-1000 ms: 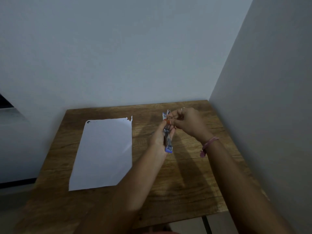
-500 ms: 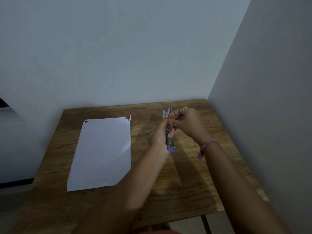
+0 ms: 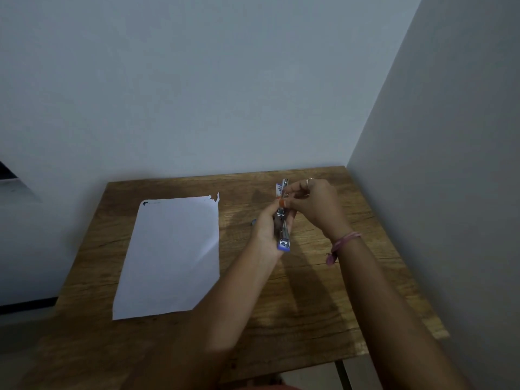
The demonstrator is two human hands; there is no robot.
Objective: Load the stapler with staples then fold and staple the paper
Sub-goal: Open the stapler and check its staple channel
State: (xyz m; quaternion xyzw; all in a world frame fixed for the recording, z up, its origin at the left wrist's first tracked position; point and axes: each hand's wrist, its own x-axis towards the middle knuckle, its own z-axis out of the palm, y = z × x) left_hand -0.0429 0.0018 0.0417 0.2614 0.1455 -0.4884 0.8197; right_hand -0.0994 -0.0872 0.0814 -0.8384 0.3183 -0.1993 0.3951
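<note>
A flat white sheet of paper (image 3: 171, 254), one far corner torn, lies on the left half of the wood-grain surface (image 3: 323, 305). Toward the far right corner, the left hand (image 3: 266, 232) grips a slim metal stapler (image 3: 282, 226); the right hand (image 3: 315, 205) has its fingers (image 3: 292, 202) pinched together at the stapler's top.

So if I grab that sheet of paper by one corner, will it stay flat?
Probably not. The paper looks like a single thin sheet, so it would likely droop. Its torn far corner may rip further. Lying flat on the table, it should slide easily.
</note>
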